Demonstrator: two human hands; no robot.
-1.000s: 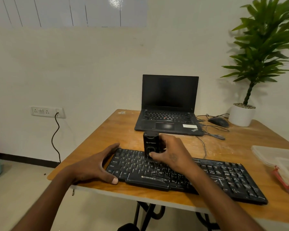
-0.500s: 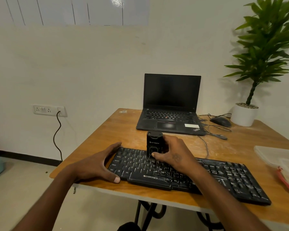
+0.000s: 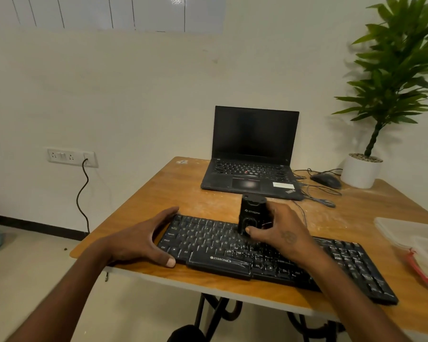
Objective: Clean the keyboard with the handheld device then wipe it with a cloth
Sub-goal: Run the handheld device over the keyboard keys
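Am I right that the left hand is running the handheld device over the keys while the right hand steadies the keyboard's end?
Not quite: the head view shows the right hand gripping the handheld device, while the left hand steadies the keyboard.

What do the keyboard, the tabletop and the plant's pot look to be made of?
Keyboard: black plastic, slightly glossy, with sheen on the front edge. Tabletop: wood or wood-look laminate, with orange-brown grain and a pale edge band. Pot: smooth matte white, ceramic or plastic; the view cannot settle which.
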